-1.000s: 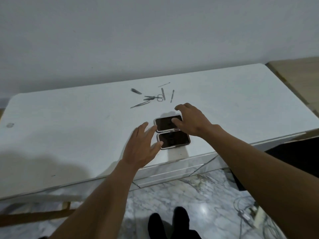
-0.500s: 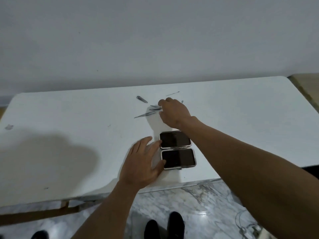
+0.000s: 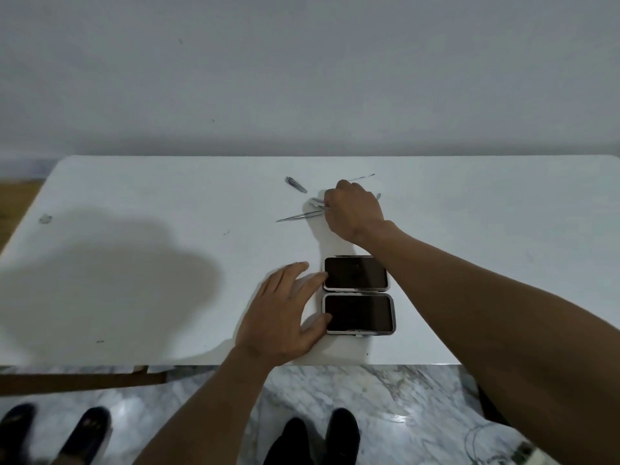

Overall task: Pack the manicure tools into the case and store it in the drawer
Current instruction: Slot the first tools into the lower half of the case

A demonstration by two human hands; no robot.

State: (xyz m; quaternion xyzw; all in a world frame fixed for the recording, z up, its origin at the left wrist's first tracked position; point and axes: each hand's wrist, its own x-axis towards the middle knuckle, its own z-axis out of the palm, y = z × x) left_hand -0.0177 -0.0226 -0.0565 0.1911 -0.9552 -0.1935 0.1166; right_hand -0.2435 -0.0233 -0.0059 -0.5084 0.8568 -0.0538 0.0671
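The manicure tools [image 3: 298,215] could be scattered by the right hand [image 3: 354,213], curled over them, grasp unclear; the case [image 3: 359,312] is braced by the flat-fingered left hand [image 3: 280,320].

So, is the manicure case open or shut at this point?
Open: the manicure case lies spread flat on the white table, both dark-lined halves facing up, with the hinge line between them.

Shows the case [image 3: 357,297] lying open near the front edge of the white table [image 3: 134,196], left hand [image 3: 285,317] flat against its left side; farther back, right hand [image 3: 354,213] pinching a metal tool [image 3: 317,205] beside tweezers [image 3: 298,216], a clipper [image 3: 296,184] and a thin pick [image 3: 362,177].
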